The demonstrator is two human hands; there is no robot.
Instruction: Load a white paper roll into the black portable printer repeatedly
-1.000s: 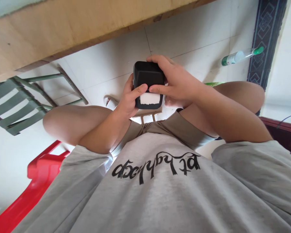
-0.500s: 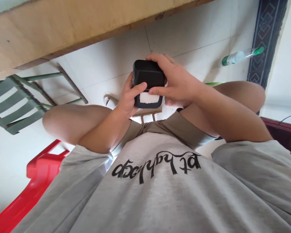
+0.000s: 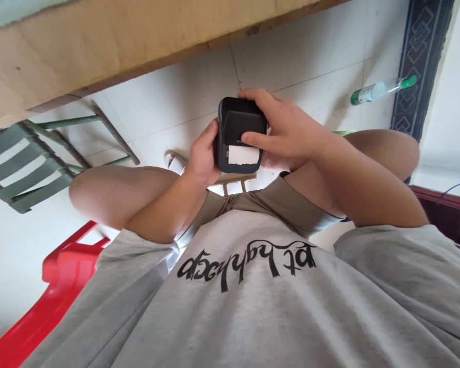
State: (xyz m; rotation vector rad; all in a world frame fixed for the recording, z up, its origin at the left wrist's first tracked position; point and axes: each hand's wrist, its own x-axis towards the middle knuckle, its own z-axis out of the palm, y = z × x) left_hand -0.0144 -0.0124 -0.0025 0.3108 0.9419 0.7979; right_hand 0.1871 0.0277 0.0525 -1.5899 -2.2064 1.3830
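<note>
A small black box-shaped device [image 3: 237, 122] with a white paper strip [image 3: 243, 154] showing at its near end is held above my lap. My left hand [image 3: 203, 158] is wrapped round its left side. My right hand [image 3: 287, 133] grips it from the top and right, fingers curled over the far edge and the thumb lying across its face just above the paper. Both forearms rest over my bare knees, and my grey printed shirt [image 3: 253, 296] fills the foreground.
A wooden table edge [image 3: 118, 41] runs across the top left. A green slatted metal chair [image 3: 30, 163] stands at the left and a red plastic chair [image 3: 57, 296] at the lower left. A clear bottle with a green cap [image 3: 381, 88] lies on the white tiled floor.
The device has shifted slightly right and down. My left thumb has come off its face and moved to the side; my right thumb now lies across it above the paper.
</note>
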